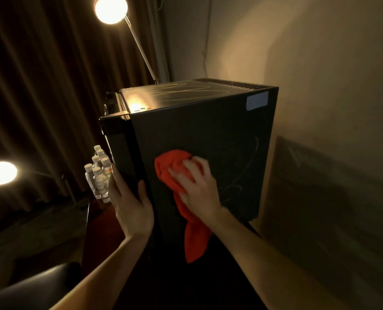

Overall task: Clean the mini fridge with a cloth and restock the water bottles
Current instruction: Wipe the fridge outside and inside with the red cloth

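A black mini fridge (208, 130) stands on a dark table, its side panel facing me, with pale smear lines on the top and side. My right hand (197, 186) presses a bunched red cloth (172, 166) flat against that side panel; the cloth's tail hangs down below my wrist. My left hand (130, 204) grips the fridge's front corner edge, fingers wrapped round it. Several clear water bottles (99, 173) with white caps stand clustered on the table just left of the fridge. The fridge door faces away to the left, so its inside is hidden.
Two lit lamps glare at the left (0, 173) and top (111, 10), the upper one on a slanted metal arm. Dark curtains (40, 86) hang behind. A beige wall (320, 63) runs along the right. A dark chair (40, 280) sits at the lower left.
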Tool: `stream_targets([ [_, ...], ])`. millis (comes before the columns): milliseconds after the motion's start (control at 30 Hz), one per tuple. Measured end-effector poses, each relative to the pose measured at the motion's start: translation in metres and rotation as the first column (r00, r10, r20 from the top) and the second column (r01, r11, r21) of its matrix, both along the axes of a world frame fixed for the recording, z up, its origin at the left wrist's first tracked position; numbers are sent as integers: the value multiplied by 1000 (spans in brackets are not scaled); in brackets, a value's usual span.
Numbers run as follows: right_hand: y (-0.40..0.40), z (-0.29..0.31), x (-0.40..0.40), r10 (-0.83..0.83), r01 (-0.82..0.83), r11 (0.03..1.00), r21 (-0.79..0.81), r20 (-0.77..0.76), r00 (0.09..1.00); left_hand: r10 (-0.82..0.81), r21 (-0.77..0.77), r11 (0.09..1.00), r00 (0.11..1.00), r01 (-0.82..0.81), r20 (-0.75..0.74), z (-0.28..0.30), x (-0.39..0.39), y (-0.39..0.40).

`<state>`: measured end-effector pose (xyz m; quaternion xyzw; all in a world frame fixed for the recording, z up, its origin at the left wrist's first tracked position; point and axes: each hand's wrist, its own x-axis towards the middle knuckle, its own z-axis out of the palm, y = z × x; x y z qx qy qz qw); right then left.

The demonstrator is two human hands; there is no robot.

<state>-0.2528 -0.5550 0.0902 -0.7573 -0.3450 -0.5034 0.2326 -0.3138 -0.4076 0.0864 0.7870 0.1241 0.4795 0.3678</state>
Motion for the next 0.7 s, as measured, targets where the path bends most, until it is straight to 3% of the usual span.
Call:
stream_targets([
  [133, -8, -83, -9, -27, 1, 955, -297, -85, 996, -3, -16, 1000, 1000, 3, 1, -15, 1, -3],
  [200, -18, -99, -9, -45, -13, 934, -356, -154, 987, -16, -7, 1000, 1000, 16, -14, -23, 2, 0],
  [267, -27, -96, -5, -50, -13, 952, -305, -197, 979, -27, 16, 1000, 999, 27, -23, -29, 0, 4],
  [367, -43, -70, 1, -97, 86, 995, -47, -356, 930, -42, 21, 999, 998, 44, -53, -36, -7, 7],
  [433, -52, -52, 6, -115, 235, 953, 190, -494, 862, -41, 20, 999, 996, 42, -85, -40, -10, 7],
  [500, -51, -48, 7, -102, 336, 891, 307, -583, 806, -39, 23, 999, 993, 42, -115, -45, -15, 5],
  [600, -39, -76, -3, -104, 365, 897, 251, -681, 725, -38, 89, 995, 983, 55, -180, -57, -24, 0],
  [700, -38, -119, -20, -109, 295, 950, 101, -779, 617, 5, 294, 953, 969, 70, -247, -72, -36, -3],
])
